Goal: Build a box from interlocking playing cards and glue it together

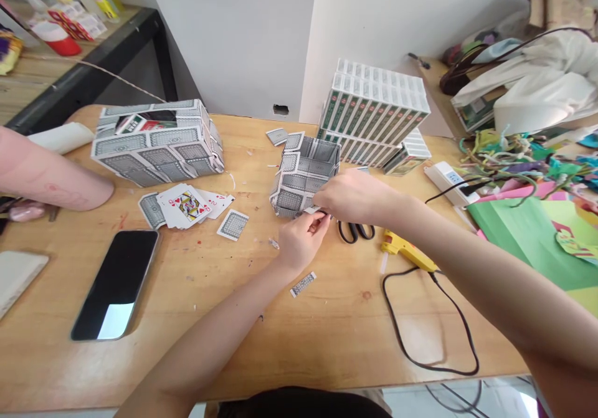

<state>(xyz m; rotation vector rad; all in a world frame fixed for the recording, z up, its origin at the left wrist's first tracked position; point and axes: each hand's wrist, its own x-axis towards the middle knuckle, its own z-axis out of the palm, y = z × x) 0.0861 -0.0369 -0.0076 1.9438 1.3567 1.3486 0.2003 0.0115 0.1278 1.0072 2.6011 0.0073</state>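
Note:
A small open box made of grey-backed playing cards (299, 184) stands at the middle of the table. At its near right corner, my left hand (301, 240) pinches a small piece of playing card (312, 209), of which only a pale edge shows. My right hand (352, 197) is closed over the same piece from above, against the box's right side, and its fingertips are partly hidden. Black-handled scissors (355, 232) lie just right of my hands, their blades covered. A cut card strip (303, 285) lies on the table below my left hand.
Left: a larger card-covered box (159, 150), loose playing cards (189, 206) and a phone (116, 286). Behind right stand stacked card packs (374, 109). A yellow glue gun (408, 251) with a looping cord lies under my right forearm, near a power strip (449, 182).

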